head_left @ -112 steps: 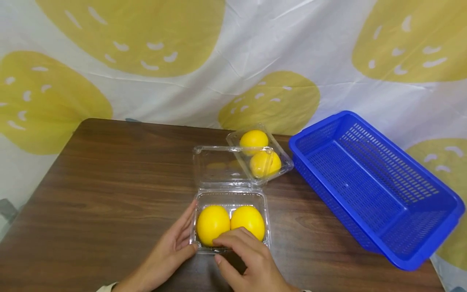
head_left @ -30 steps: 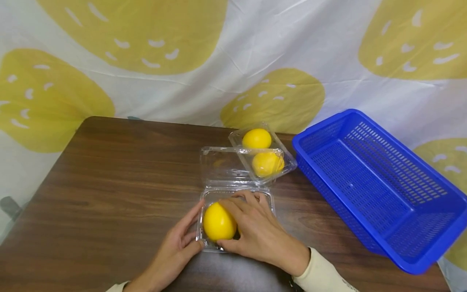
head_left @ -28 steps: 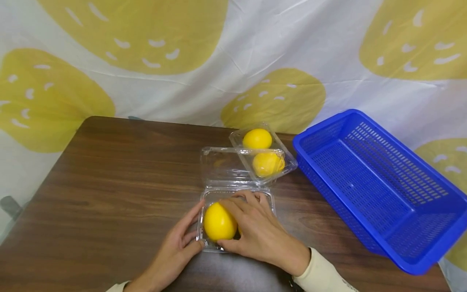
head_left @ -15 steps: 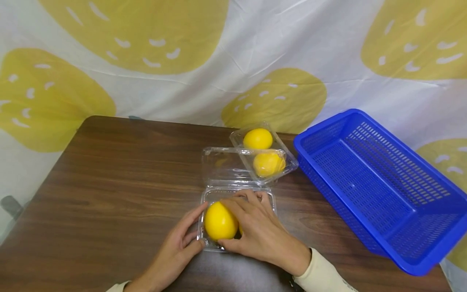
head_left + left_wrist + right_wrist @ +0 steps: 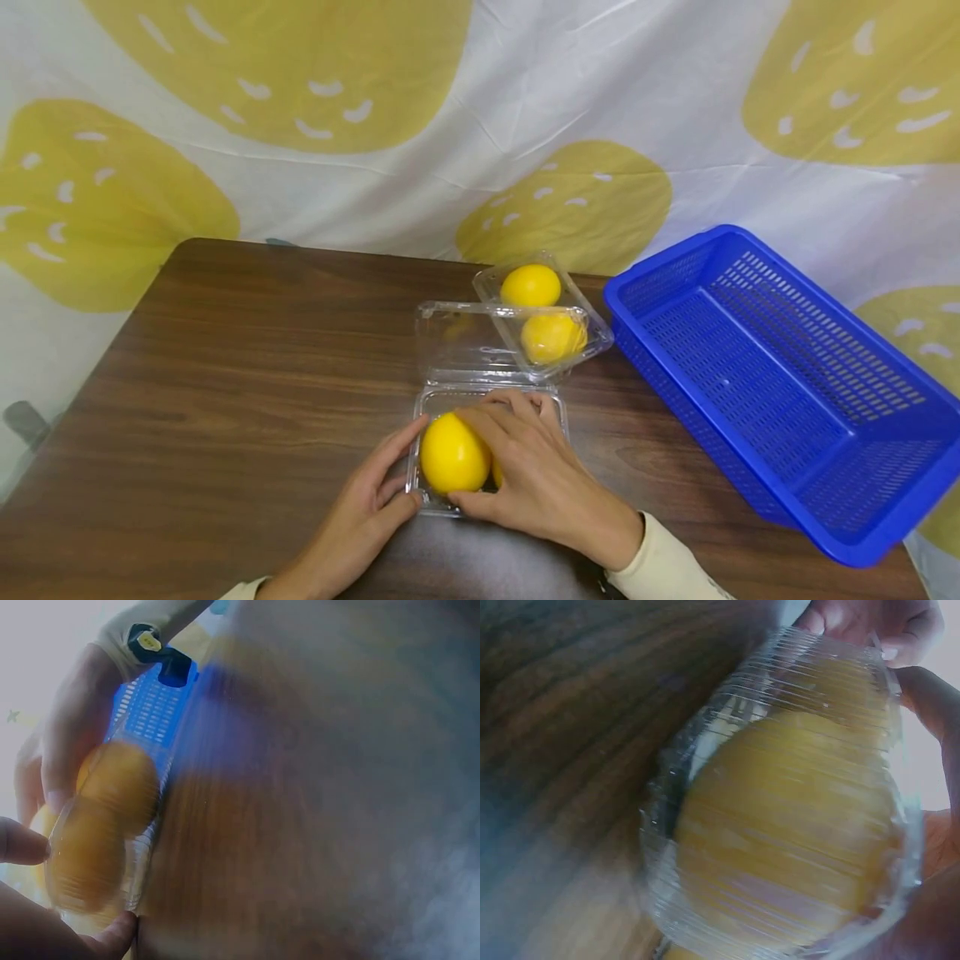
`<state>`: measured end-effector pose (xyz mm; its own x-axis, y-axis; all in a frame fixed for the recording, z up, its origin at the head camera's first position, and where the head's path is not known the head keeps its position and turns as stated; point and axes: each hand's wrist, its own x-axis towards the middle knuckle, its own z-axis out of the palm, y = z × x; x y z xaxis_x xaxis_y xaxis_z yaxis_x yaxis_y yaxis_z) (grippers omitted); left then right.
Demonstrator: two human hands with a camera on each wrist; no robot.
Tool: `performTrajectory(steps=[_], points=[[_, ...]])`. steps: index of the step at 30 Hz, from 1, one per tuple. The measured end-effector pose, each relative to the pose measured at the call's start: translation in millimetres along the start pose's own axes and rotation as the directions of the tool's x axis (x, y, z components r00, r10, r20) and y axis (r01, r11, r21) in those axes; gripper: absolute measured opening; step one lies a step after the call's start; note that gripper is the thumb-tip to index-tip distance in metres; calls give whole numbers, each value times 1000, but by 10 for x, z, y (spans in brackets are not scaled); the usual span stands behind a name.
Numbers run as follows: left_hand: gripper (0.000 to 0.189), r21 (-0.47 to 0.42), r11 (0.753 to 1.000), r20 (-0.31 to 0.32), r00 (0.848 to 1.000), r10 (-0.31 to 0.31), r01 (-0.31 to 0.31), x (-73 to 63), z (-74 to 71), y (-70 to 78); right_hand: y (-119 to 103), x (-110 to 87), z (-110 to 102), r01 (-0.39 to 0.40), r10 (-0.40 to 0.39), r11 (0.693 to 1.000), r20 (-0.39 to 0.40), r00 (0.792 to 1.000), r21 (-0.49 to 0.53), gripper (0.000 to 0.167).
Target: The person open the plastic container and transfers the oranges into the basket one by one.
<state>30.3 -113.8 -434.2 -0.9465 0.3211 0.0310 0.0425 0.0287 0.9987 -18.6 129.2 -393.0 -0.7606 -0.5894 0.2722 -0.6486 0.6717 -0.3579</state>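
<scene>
A clear plastic clamshell box point(image 5: 465, 388) stands with its lid point(image 5: 446, 354) tipped back, holding two round yellow fruits. My left hand point(image 5: 363, 496) grips the box's left side, thumb at the front corner and fingers along the wall. Over the fruits curls my right hand point(image 5: 536, 471), its index finger on top of the left yellow fruit point(image 5: 452, 454) and its thumb at that fruit's front. The right yellow fruit point(image 5: 497, 475) is mostly hidden under the palm. In the right wrist view a yellow fruit point(image 5: 787, 817) shows through the ribbed plastic wall.
Behind the lid, a second clear box point(image 5: 581, 296) holds two yellow fruits point(image 5: 530, 286). A blue perforated basket point(image 5: 675, 408) sits to the right on the brown wooden table point(image 5: 262, 375). A patterned cloth point(image 5: 360, 183) hangs behind the table's far edge.
Since the oldest frame, my right hand has moved from in front of the box to over the fruits and curled round them. In the last second both hands have barely moved.
</scene>
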Motion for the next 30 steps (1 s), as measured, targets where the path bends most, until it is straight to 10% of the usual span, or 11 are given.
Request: performTrajectory(steps=[30], points=[[85,-38,999,-25,999,-38,37,-1,12,7,47,-226,-522,77,-76,997,-175,982,-4,86]])
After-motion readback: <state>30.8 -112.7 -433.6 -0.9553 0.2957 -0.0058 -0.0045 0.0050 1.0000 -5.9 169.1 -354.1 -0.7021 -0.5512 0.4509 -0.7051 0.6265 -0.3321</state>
